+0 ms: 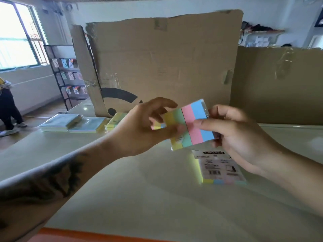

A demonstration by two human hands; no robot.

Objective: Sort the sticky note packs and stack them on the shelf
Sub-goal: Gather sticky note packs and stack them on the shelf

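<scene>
1. Up above the pale table (139,198), two bare hands hold one striped sticky note pack (194,123) between them.
2. That pack has yellow, green, pink and blue stripes and sits tilted in the air.
3. On its left side, the left hand (139,130) pinches it, thumb in front and fingers bent behind.
4. On its right side, the right hand (234,135) grips it, thumb lying across the pink stripe and fingers curled behind the blue edge.
5. Both hands are closed on the same pack.
6. Just under the right hand, a second sticky note pack (222,168) lies flat on the table, label side up.
7. Far back on the left, two flat wrapped packs (71,122) lie side by side, and one yellow pack (115,122) sits just beside them.
8. Behind it all, two big cardboard sheets (166,63) stand up.
9. Over by the window (17,35), one black wire rack (68,75) holds small packets.
</scene>
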